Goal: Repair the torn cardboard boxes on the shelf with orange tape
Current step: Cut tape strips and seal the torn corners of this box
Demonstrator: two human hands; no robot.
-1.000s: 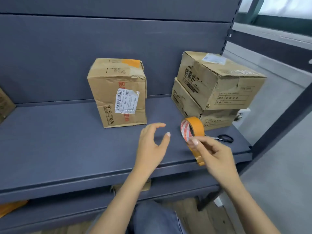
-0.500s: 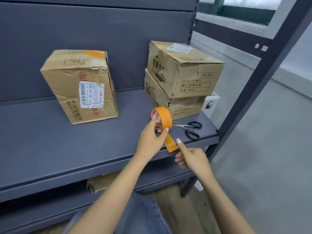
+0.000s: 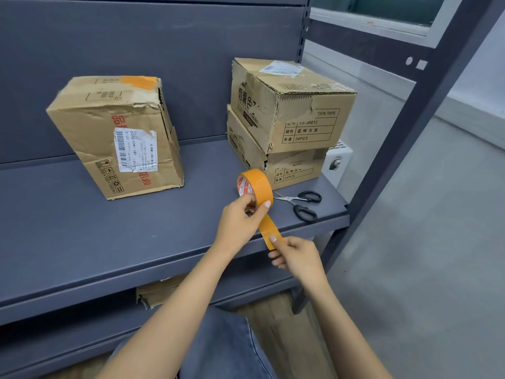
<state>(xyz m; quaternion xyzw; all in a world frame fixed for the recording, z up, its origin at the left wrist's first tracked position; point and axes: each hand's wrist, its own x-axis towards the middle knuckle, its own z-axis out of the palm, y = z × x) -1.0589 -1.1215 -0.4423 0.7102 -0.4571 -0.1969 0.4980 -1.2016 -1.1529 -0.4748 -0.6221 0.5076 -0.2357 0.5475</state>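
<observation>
Boxes on a gray shelf (image 3: 82,242), hands pulling orange tape.

Left of the frame: a crumpled box (image 3: 114,138) with a white label. In the middle, the left hand (image 3: 240,217) holds the tape roll (image 3: 255,186) upright, and the right hand (image 3: 295,254) pinches the loose tape strip (image 3: 269,231) just below. Right of the roll: two stacked torn boxes (image 3: 287,119) and black scissors (image 3: 303,203).

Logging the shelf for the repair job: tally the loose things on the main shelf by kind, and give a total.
Cardboard boxes: 3, one standing alone, and two stacked, upper on lower
Orange tape roll: 1, held by the left hand, its free end pinched by the right hand
Black-handled scissors: 1
Total: 5
</observation>
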